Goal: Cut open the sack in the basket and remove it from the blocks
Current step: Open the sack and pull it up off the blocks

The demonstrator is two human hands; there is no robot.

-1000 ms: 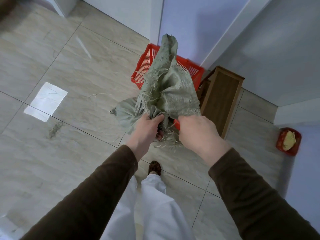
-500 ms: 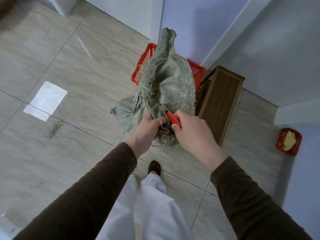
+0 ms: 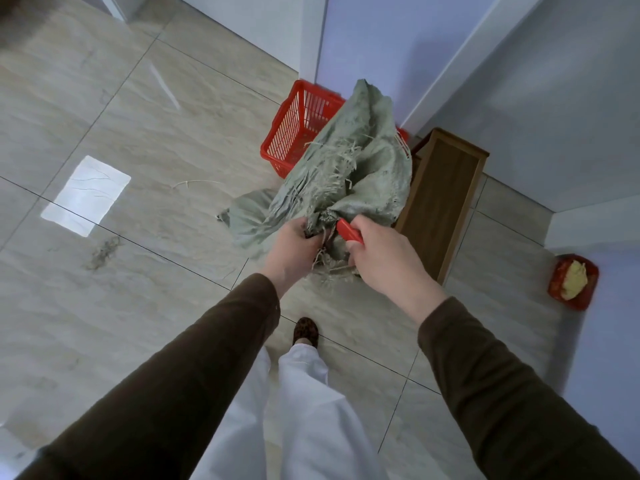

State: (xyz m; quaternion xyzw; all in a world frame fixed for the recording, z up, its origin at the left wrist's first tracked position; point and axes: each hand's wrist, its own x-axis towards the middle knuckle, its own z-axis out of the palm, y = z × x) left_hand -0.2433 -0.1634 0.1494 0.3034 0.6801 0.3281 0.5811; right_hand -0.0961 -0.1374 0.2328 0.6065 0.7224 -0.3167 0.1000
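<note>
Gripping the frayed green woven sack [image 3: 349,174] above the tiles, we hold it upright, its long axis rising to a peak over the red basket [image 3: 298,129]. Our left hand [image 3: 294,247] bunches the fabric; our right hand [image 3: 384,258] closes on what looks like a red cutter [image 3: 349,231]. Slipping, its blade could nick the nearby left fingers.

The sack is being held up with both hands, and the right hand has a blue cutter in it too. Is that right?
Nearly. The cutter in the right hand is red, not blue; the head view shows its red handle sticking out between the fingers. The rest holds: the left hand and the right hand both grip the green sack, held up in front of the red basket.
</note>
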